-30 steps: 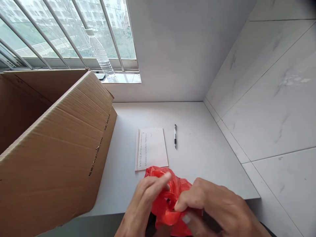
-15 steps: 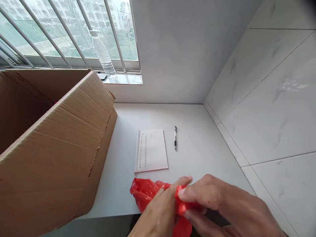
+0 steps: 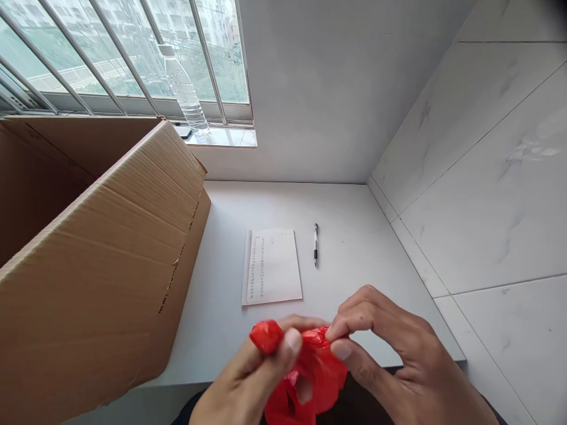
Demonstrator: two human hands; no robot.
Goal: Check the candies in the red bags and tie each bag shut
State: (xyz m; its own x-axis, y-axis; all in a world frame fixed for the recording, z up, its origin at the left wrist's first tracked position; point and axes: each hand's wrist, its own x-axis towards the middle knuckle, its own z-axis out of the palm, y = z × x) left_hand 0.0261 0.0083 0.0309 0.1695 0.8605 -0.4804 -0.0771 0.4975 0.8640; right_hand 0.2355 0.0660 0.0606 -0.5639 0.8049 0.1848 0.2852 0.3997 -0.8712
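Observation:
A thin, crumpled red plastic bag (image 3: pixel 323 378) is held between my two hands at the front edge of the white table. My left hand (image 3: pixel 252 378) is closed around a bunched part of it, and a red wad pokes out above the thumb. With thumb and fingertips my right hand (image 3: pixel 390 348) pinches the bag's gathered upper edge. The lower part of the bag hangs loose beneath the hands, over the table's edge. Beyond them lies a notebook (image 3: pixel 277 268) with columns of small writing, and a pen (image 3: pixel 316 245) rests to its right.
At left, a large open cardboard box (image 3: pixel 110 254) takes up that side of the table (image 3: pixel 354 236). Behind it, a clear water bottle (image 3: pixel 188 97) and a dark flat object (image 3: pixel 182 131) are on the windowsill. A marble-tiled wall (image 3: pixel 496 195) borders the right side.
My left hand has turned, bringing its thumb into view with a red wad above it. The hands have moved apart, and the bag now hangs lower between them.

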